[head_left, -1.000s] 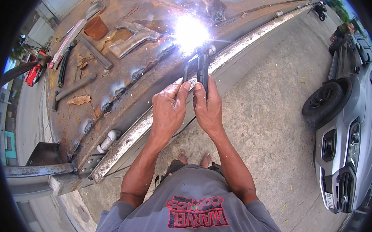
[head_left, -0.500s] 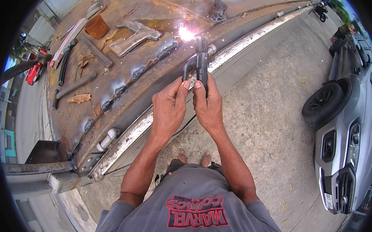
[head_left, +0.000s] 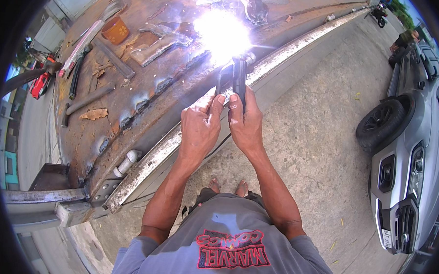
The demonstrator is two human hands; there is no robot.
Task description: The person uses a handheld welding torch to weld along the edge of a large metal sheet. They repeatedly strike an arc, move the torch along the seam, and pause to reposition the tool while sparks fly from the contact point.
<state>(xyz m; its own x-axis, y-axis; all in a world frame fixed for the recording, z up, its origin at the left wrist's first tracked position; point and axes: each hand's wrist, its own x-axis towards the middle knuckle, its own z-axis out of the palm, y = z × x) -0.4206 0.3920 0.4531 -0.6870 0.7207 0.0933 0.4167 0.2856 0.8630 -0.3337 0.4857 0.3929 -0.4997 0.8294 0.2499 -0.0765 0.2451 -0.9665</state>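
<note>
Both my hands close on a black welding electrode holder over the edge of a rusty steel plate. My left hand grips its left arm, and my right hand wraps round the right side. A blinding white arc burns just beyond the holder's tip. Its glare hides the electrode and the spot where it meets the metal. Rough weld beads run along the plate edge toward the lower left. A dark cable hangs below my hands.
On the plate lie a hammer, a flat bar, a grey metal piece and a brown pot. A pale metal rail runs along the near side. A silver car stands at the right, with a person beyond.
The arc has flared from a small pink-white spark into a large white glare that lights my hands and shirt. My hands and the electrode holder stay in nearly the same place.
</note>
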